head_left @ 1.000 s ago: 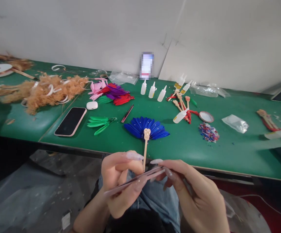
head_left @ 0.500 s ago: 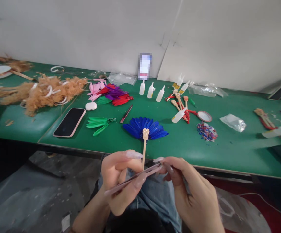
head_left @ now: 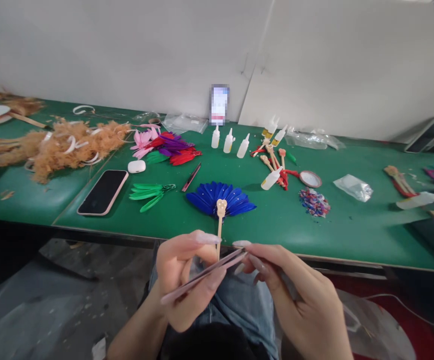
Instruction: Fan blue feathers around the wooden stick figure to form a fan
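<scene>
Head view: the left hand (head_left: 181, 280) is closed on a thin wooden stick (head_left: 219, 232) that stands upright with a small carved head at its top, and the same hand also grips a long pinkish strip (head_left: 201, 275) slanting down to the left; the right hand (head_left: 295, 300) pinches the upper end of that strip between thumb and fingertips, so the two hands meet just in front of the table (head_left: 352, 235) edge, above the person's lap. On the green table behind the stick lies a blue feather fan (head_left: 220, 197); left of it are green feathers (head_left: 147, 191), a dark phone (head_left: 103, 192) face up and a white earbud case (head_left: 136, 166); a heap of pink, purple and red feathers (head_left: 167, 145) sits further back. Three small white squeeze bottles (head_left: 229, 141) stand upright in a row near the wall, contents not discernible; another bottle (head_left: 270, 179) lies on its side among more sticks; a round lid (head_left: 310, 178) and a pile of coloured bits (head_left: 313, 202) lie beside it; a clear plastic bag (head_left: 353, 187) lies to the right, contents unclear.
</scene>
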Action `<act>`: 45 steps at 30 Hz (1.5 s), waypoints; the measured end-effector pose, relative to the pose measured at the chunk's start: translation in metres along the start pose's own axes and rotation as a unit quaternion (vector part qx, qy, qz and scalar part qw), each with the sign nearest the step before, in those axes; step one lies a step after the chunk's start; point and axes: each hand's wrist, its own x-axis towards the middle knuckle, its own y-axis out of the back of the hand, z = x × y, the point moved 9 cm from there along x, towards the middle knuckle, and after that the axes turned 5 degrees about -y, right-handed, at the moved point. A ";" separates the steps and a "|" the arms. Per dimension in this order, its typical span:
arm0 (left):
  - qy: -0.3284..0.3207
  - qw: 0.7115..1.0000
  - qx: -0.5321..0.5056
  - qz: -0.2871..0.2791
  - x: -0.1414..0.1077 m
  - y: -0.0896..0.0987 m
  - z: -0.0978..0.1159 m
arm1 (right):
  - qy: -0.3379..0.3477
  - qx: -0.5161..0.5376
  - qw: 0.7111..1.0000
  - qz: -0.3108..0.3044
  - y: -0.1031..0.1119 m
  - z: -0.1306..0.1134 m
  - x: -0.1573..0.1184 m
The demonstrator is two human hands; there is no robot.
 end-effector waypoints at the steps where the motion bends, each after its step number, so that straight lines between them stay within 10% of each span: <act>1: -0.008 1.000 0.006 -0.009 0.000 -0.002 0.002 | 0.001 -0.003 1.000 0.001 0.001 0.000 0.000; 8: -0.039 0.989 0.076 -0.122 -0.001 -0.011 0.002 | 0.020 -0.061 0.998 -0.002 0.002 0.005 0.001; 16: -0.063 0.908 0.248 -0.331 -0.011 -0.043 -0.015 | 0.012 -0.192 0.979 -0.063 -0.020 0.037 -0.006; 26: 0.068 0.938 0.267 -0.209 -0.024 0.013 -0.053 | -0.203 -0.052 0.973 0.096 0.031 0.162 -0.016; 35: 0.022 0.909 0.224 -0.350 -0.071 -0.043 -0.081 | -0.231 0.141 0.938 0.218 0.028 0.219 -0.008; 45: -0.067 0.913 0.283 -0.287 -0.074 -0.036 -0.101 | -0.284 0.169 0.921 0.205 0.023 0.246 -0.001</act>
